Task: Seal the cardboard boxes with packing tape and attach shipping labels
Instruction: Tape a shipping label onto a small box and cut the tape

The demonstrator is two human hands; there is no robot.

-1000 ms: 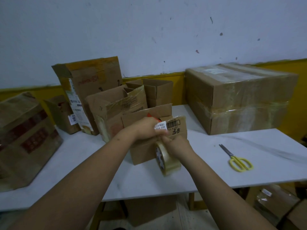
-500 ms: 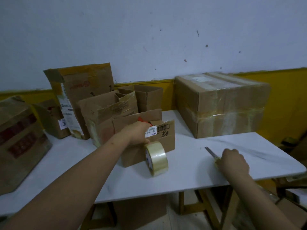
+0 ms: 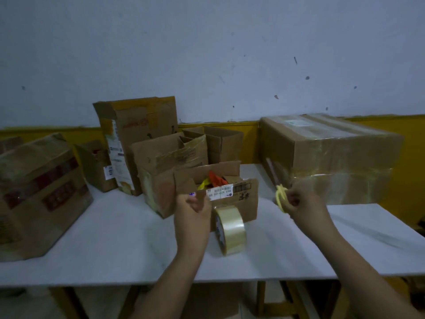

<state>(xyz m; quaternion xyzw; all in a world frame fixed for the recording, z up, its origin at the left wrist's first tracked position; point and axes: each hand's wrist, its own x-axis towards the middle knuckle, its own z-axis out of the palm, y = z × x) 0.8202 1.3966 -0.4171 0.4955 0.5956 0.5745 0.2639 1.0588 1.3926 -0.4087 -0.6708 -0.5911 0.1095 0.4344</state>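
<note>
A small open cardboard box [image 3: 246, 203] with a white barcode label [image 3: 220, 191] stands mid-table; orange and yellow items show inside. A roll of clear packing tape [image 3: 230, 230] stands on edge in front of it. My left hand [image 3: 192, 209] is at the box's front wall, fingers curled, and seems to pinch the clear tape strip that runs up from the roll. My right hand [image 3: 304, 203] grips yellow-handled scissors [image 3: 281, 196], raised above the table to the right of the box, blades pointing up and away.
A large taped box [image 3: 333, 155] fills the back right of the white table [image 3: 110, 240]. Several opened boxes [image 3: 167, 155] crowd behind the small one, a tall one [image 3: 138, 125] at the wall. A worn box [image 3: 39, 192] sits far left.
My right hand has picked the scissors up off the table and brought them toward the box. My left hand has slid down from the box's top to its front wall.
</note>
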